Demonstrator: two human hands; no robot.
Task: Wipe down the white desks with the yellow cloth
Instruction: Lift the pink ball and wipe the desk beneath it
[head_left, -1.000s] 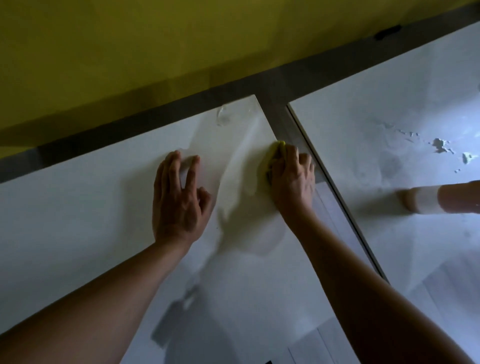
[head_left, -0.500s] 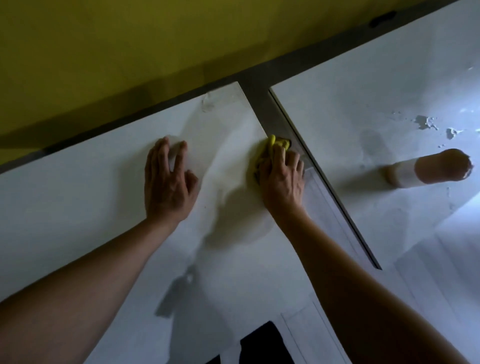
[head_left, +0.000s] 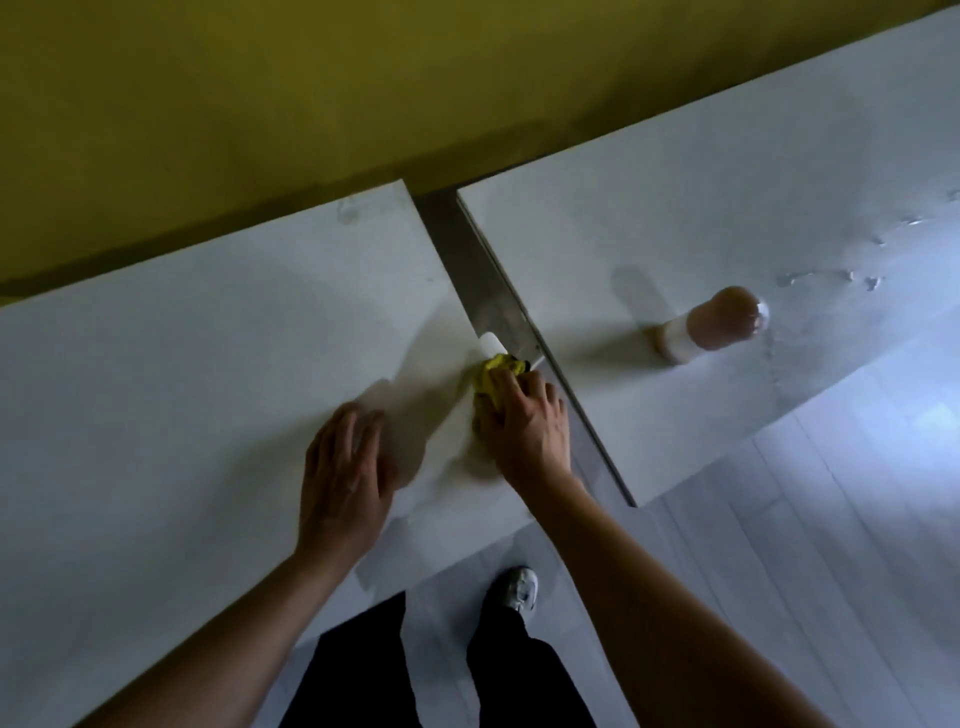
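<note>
Pressing down with my right hand (head_left: 527, 426), I grip the bunched yellow cloth (head_left: 497, 376) against the left desk (head_left: 182, 364), close to its right edge and near the front. My left hand (head_left: 345, 475) lies flat on the same top, fingers relaxed, holding nothing. Across a narrow gap sits the right desk (head_left: 701, 208), where a brownish bottle (head_left: 711, 330) stands near some wet patches (head_left: 831, 275).
</note>
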